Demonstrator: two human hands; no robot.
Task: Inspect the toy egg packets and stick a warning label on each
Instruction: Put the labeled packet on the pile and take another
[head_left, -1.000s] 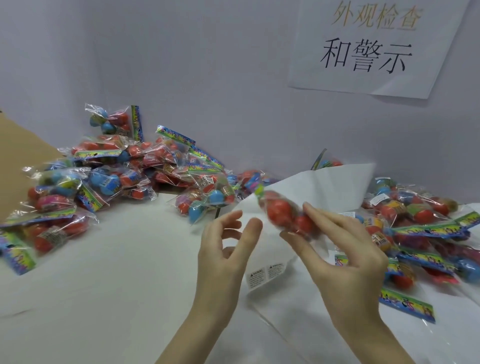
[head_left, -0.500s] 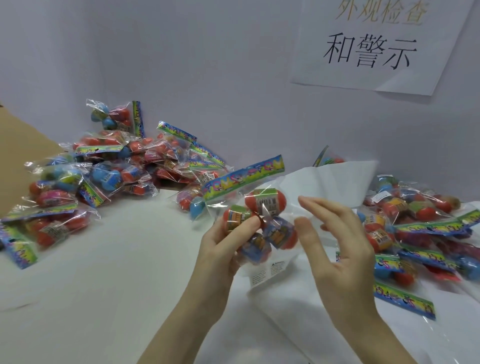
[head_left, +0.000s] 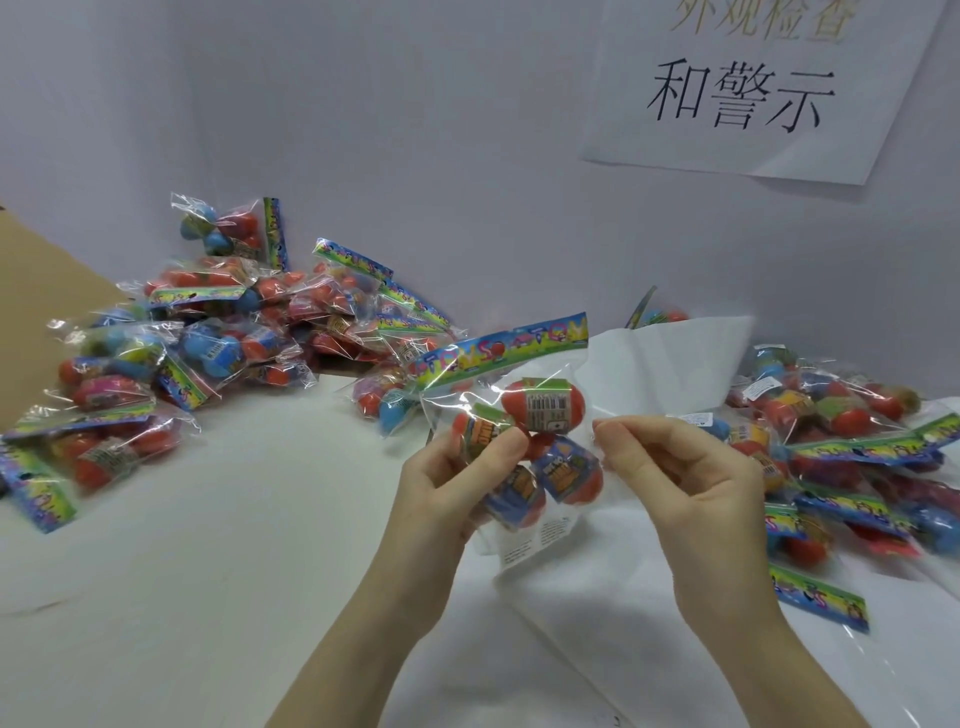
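Observation:
A clear toy egg packet (head_left: 540, 415) with a colourful header card and several red and blue eggs is held up over the table's centre. My left hand (head_left: 447, 493) grips it from the left, thumb across a lower egg. My right hand (head_left: 685, 478) pinches the packet's right plastic edge with thumb and fingertips. Below the packet lies a white sheet (head_left: 670, 364) whose lower part carries small printed warning labels (head_left: 535, 540).
A big pile of packets (head_left: 234, 338) lies at the back left beside a brown cardboard surface (head_left: 31, 291). Another pile of packets (head_left: 841, 441) fills the right side. A paper sign (head_left: 753, 88) hangs on the wall. White table (head_left: 208, 597) lies in front.
The packet passed from my right hand to my left and turned header-up. My right hand, open half a second ago, has closed its fingertips on the packet's right edge.

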